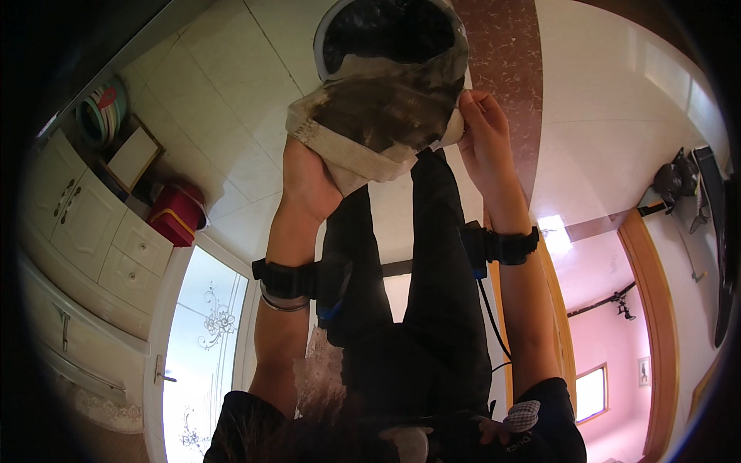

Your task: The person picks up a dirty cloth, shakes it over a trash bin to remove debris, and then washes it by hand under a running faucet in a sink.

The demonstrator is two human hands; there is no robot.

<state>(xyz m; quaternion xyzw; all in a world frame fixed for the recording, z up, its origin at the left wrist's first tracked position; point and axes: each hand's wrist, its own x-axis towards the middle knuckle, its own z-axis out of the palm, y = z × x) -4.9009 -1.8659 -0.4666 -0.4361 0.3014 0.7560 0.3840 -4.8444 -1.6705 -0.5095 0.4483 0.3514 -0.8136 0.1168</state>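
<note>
A dirty, grey-stained cloth or wipe (370, 116) is spread in front of a round bin (320, 43) with a pale rim and a dark plastic liner, at the top centre. My left hand (312, 173) is under the cloth's left side, with its fingers hidden by it. My right hand (486, 127) pinches the pale edge at the right, close to the bin's side; whether that edge is cloth or liner is unclear. Both wrists wear black straps with devices. My black-trousered legs are below the cloth.
White cabinets (90, 226) line the left, with a red box (173, 214) and stacked basins (101, 113) near them. A glass door (202, 347) stands lower left. At right are a wooden door frame (648, 324) and dark bags (674, 176). A brown stone strip (503, 58) crosses the tiled floor.
</note>
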